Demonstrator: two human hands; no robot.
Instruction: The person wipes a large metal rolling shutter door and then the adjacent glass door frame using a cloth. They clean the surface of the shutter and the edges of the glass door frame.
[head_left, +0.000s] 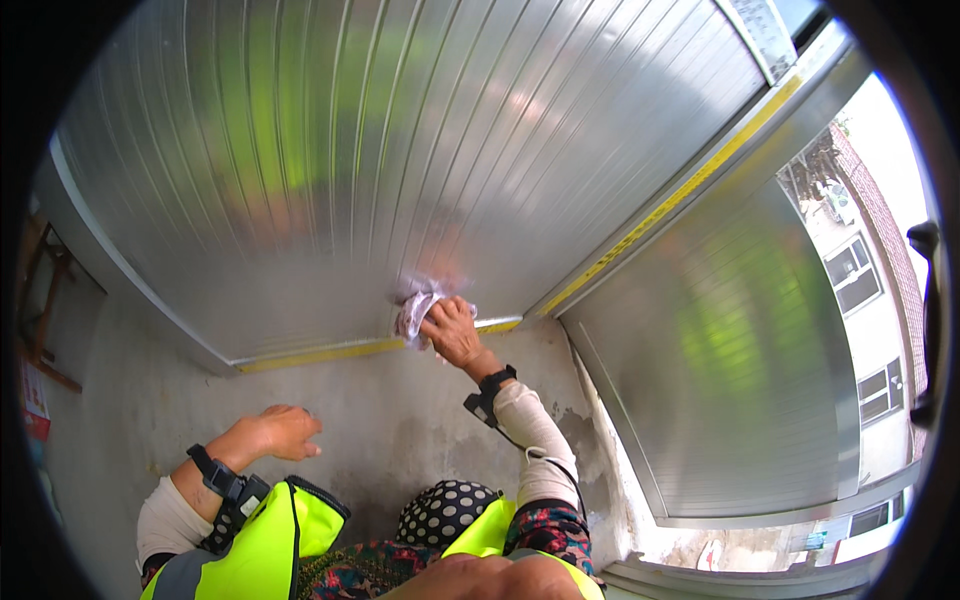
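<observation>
My right hand (453, 330) holds a crumpled pale purple cloth (414, 318) against the lower part of a large ribbed metal panel (360, 247). The cloth covers part of the yellow strip (322, 355) along the panel's bottom edge. Off to the left and lower down, my left hand (281, 433) hovers over the concrete floor (390, 420), apart from the panel. Its fingers are loosely curled and nothing shows in them, though the palm is hidden. Green and skin-toned reflections blur across the metal.
A second metal panel (720, 360) stands at the right beside an opening onto buildings (851, 270). Yellow tape with print (660, 214) runs up the frame between the panels. At the far left are a wooden stool (46, 315) and a red box (36, 420).
</observation>
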